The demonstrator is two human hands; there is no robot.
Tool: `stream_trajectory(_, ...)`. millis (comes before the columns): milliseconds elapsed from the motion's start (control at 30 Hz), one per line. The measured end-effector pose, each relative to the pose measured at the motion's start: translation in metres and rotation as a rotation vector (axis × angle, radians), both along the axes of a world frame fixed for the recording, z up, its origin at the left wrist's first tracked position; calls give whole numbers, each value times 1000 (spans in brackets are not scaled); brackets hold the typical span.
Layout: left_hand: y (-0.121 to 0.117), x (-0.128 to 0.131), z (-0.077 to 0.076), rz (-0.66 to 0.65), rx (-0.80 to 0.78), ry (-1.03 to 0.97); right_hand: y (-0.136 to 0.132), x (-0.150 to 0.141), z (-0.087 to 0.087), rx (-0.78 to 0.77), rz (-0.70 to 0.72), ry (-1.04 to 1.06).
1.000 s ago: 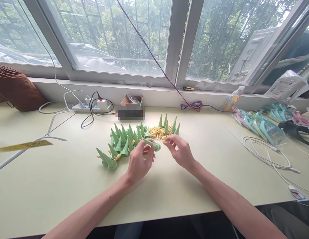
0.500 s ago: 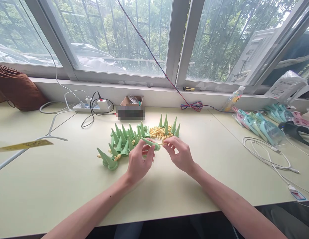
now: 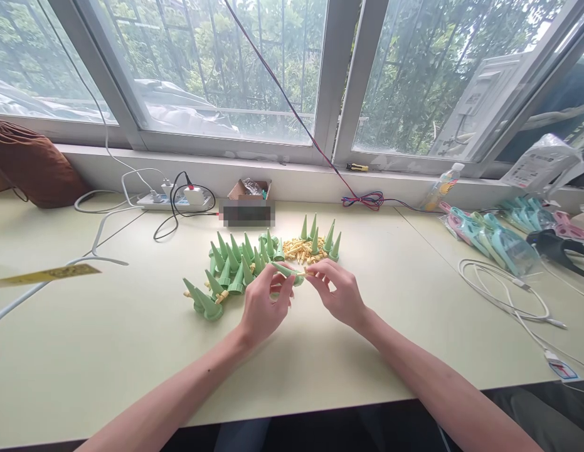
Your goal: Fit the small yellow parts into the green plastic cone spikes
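Pinched in my left hand (image 3: 268, 301) is a green plastic cone-shaped spike (image 3: 286, 270), its wide end turned toward my right hand. My right hand (image 3: 336, 289) grips a small yellow plastic piece (image 3: 307, 273) between thumb and fingertips, its tip at the wide end of the cone; whether it has entered cannot be made out. Beyond my hands lies a heap of yellow pieces (image 3: 298, 251), with several upright green cones (image 3: 330, 237) beside it. A larger group of green cones (image 3: 233, 254) stands to the left, and two cones with yellow pieces attached (image 3: 209, 306) sit nearer me.
At the back stand a power strip (image 3: 153, 201) with cables, an open small box (image 3: 249, 188) and a coiled red-and-blue wire (image 3: 367, 200). To the right are a bottle (image 3: 445, 187), bagged plastic items (image 3: 496, 242) and a white cable (image 3: 503, 295). A brown bag (image 3: 35, 166) lies at far left.
My right hand has shifted slightly left, bringing the yellow piece closer against the cone's wide end. My left hand keeps its hold on the cone.
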State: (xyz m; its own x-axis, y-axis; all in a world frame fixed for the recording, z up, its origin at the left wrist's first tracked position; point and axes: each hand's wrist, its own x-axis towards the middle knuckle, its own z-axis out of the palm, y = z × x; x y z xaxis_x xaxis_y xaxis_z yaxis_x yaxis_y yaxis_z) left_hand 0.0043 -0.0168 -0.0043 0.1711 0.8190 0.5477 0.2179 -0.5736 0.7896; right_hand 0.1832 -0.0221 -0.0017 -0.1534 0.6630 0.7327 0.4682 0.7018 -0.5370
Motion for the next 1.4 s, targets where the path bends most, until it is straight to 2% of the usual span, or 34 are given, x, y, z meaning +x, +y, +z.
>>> stream_trajectory(267, 3, 0, -5, -24, 56, 16, 0, -1, -1, 29, 14, 20)
stream_trajectory(1400, 3, -2, -4, -69, 154, 59, 3, 3, -3, -151, 63, 1)
